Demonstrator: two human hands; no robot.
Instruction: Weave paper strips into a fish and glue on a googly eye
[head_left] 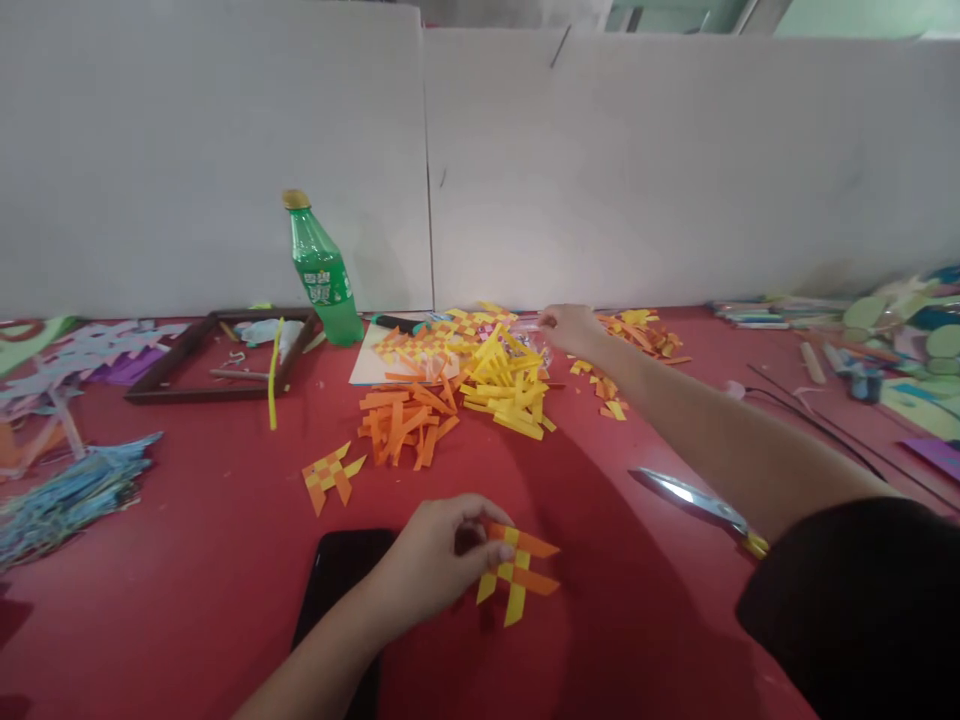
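Observation:
Between the thumb and fingers of my left hand (442, 560) is a woven paper fish (516, 565) in orange and yellow, held just over the red table. My right hand (576, 328) reaches to the back, its fingers curled together beside a shiny clear packet (529, 342); anything in them is too small to make out. In front of that packet lies a heap of yellow paper strips (506, 385), and left of it a heap of orange paper strips (409, 420). A second woven fish (330, 475) lies flat, left of my left hand.
A black phone (337, 570) lies under my left forearm. Scissors (694, 497) lie below my right forearm. A green bottle (322, 270) stands behind, next to a brown frame (214, 395). Blue strips (75, 500) are at left. A white partition (600, 170) closes the back.

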